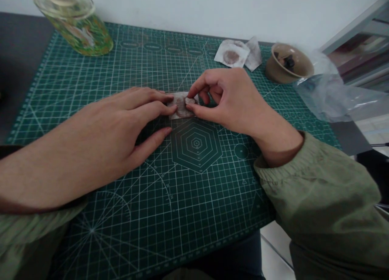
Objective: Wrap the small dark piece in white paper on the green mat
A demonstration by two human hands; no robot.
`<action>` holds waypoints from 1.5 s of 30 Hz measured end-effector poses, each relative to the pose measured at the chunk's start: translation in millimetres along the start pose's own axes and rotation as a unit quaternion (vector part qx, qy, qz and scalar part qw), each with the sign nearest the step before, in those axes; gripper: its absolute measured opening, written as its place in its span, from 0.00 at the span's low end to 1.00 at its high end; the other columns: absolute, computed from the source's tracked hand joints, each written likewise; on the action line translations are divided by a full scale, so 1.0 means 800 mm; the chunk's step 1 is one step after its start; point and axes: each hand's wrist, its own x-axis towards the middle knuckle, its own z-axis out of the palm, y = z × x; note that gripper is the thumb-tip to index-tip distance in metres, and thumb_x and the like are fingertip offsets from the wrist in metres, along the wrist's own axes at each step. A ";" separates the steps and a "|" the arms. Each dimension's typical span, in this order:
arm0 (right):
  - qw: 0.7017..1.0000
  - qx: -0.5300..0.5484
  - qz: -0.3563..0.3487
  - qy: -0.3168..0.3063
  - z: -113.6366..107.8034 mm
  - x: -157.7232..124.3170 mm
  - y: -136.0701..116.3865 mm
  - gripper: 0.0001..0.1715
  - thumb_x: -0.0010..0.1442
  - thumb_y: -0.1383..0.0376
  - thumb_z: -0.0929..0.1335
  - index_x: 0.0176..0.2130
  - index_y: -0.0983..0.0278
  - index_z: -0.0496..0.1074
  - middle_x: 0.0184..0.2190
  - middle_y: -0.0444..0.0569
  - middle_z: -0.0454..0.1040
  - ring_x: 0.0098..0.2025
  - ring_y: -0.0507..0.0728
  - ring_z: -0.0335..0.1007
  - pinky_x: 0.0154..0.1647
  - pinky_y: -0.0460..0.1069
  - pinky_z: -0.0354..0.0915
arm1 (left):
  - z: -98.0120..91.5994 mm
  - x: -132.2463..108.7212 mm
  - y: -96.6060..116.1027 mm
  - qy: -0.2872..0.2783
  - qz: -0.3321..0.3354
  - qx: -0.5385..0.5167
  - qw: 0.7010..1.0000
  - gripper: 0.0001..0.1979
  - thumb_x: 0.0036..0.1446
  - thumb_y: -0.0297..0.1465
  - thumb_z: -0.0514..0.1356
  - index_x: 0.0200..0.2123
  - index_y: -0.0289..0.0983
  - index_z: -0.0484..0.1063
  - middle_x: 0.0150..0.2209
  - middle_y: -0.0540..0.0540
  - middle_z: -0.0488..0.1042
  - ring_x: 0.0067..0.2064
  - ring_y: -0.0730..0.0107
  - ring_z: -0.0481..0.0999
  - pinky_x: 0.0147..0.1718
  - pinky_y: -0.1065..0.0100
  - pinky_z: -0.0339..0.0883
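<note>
- Stained paper (pixel 181 105): a small folded piece with a brown blot, lying on the cutting mat (pixel 91 69) just above the printed hexagon, held between both hands.
- Left hand (pixel 121 126): open and lying flat and palm-down, with its fingertips touching the paper's left edge, not closed around it.
- Right hand (pixel 231 97): closed to a pinch, thumb and forefinger gripping the paper's right side, the other fingers curled above it.
- Sleeves (pixel 322 207): olive green, on both forearms, the right one ending in a gathered cuff.
- Square of paper (pixel 231 55): also brown-blotted, lying on the mat beyond the right hand, overlapping a crumpled tissue (pixel 254 54).
- Bowl (pixel 288 63): small, brown, tilted, with a dark lump inside, at the mat's far edge.
- Plastic bag (pixel 334 93): clear, just beside the bowl and hanging over the mat's right edge.
- Bottle (pixel 74 24): glass, with a green floral pattern, at the far left of the mat.
- Surface (pixel 21 49): dark grey, beneath the mat.
</note>
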 end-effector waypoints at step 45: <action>0.933 0.357 -0.038 0.014 0.006 -0.007 -0.014 0.18 0.61 0.63 0.85 0.45 0.66 0.82 0.30 0.42 0.83 0.24 0.49 0.73 0.24 0.45 0.64 | -0.012 0.002 0.012 0.157 -0.028 -0.102 0.982 0.19 0.77 0.37 0.66 0.66 0.43 0.74 0.59 0.43 0.86 0.57 0.54 0.88 0.59 0.53 0.86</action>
